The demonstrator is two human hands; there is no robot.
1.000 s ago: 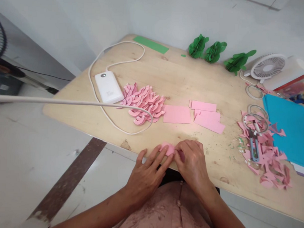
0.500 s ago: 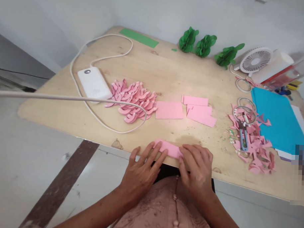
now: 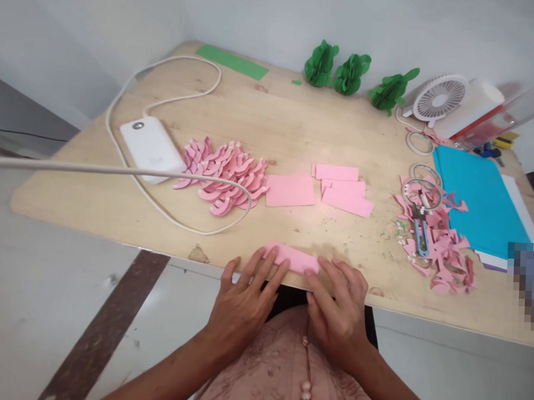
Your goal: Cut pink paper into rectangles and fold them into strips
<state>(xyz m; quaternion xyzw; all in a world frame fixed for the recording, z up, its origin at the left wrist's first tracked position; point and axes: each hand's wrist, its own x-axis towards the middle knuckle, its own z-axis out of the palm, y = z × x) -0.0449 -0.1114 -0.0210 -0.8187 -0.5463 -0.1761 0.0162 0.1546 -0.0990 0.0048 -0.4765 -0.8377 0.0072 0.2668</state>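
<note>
At the table's front edge lies a narrow folded pink paper strip (image 3: 296,258), tilted slightly down to the right. The spread fingers of my left hand (image 3: 246,298) press flat on its left part. My right hand (image 3: 340,302) rests fingertips on the strip's right end, its fingers stretched out. Beyond the strip are a pink paper rectangle (image 3: 290,191) and several narrower pink pieces (image 3: 344,200). To their left sits a heap of wavy-edged pink paper cutouts (image 3: 233,175).
A white power bank (image 3: 152,146) and its cable (image 3: 180,172) occupy the left. Green paper shapes (image 3: 321,65) stand along the wall, near a small fan (image 3: 439,100). On the right are scissors (image 3: 420,231) on pink scraps (image 3: 451,262), tape rolls (image 3: 420,142) and blue sheets (image 3: 477,195).
My right hand's index finger has moved a little left along the strip's lower edge, and its fingers look more spread. My left hand stays on the strip. The whole view has shifted slightly.
</note>
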